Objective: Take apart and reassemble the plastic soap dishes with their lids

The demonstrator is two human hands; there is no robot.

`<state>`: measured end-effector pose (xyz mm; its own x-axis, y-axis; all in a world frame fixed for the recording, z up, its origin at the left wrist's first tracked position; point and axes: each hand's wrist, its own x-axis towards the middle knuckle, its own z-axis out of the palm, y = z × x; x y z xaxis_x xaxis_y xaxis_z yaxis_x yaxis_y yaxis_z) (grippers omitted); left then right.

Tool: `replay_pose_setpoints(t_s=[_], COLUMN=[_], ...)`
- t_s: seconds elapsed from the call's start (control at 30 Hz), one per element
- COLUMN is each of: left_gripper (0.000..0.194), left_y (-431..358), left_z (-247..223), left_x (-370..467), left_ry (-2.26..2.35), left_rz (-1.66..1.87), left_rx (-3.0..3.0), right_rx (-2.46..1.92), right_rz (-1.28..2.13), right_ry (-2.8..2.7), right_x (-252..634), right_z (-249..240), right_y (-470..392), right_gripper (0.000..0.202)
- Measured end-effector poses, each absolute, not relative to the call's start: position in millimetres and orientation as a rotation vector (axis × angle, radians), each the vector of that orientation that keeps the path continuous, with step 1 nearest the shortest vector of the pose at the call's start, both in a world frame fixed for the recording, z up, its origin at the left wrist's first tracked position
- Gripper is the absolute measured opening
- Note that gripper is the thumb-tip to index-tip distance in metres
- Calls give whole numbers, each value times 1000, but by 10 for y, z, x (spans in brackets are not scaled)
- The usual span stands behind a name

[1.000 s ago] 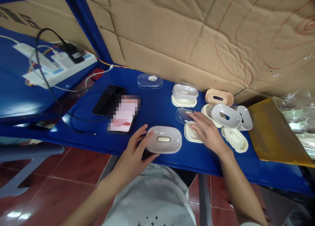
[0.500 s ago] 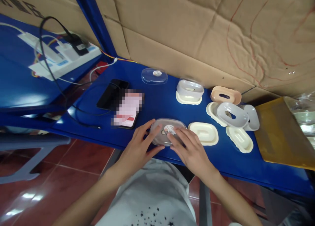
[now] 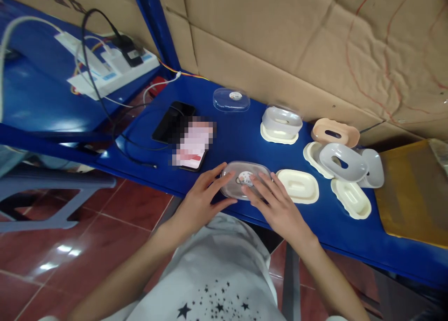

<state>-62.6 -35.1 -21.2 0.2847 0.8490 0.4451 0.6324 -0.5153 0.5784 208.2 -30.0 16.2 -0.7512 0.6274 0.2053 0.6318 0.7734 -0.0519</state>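
A clear oval plastic lid [image 3: 238, 177] with a round printed sticker lies near the front edge of the blue table, and something greyish shows beneath it. My left hand [image 3: 201, 192] grips its left end, thumb along the near side and fingers over the far rim. From the right, my right hand [image 3: 278, 202] holds the other end, its fingertips spread over the top beside the sticker and at the rim. Just right of the lid, a cream oval tray [image 3: 303, 188] lies flat, close to my right fingers.
Two phones [image 3: 173, 120] [image 3: 192, 148] and a black cable are on the left. Another clear lid [image 3: 224, 101] lies behind. Grey pieces [image 3: 345, 162], a peach piece [image 3: 322, 132] and cream trays sit right, before a taped box [image 3: 416, 195]. A power strip [image 3: 119, 76] is far left.
The view has shifted, so things on the table appear further right. Both hands stay on the clear lid; the right fingers have slid slightly across its top.
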Motion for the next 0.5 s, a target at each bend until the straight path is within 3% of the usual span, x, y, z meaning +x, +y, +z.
replay_pose_setpoints(t_s=[0.5], left_gripper=[57], left_y=[-364], left_z=[-174], left_x=[-643], left_ry=[1329], left_rz=[1014], left_rx=[2189], right_rx=[-931], right_rz=[53], right_ry=[-2712], right_x=[2114], right_z=[121], right_y=[-251], right_gripper=[68])
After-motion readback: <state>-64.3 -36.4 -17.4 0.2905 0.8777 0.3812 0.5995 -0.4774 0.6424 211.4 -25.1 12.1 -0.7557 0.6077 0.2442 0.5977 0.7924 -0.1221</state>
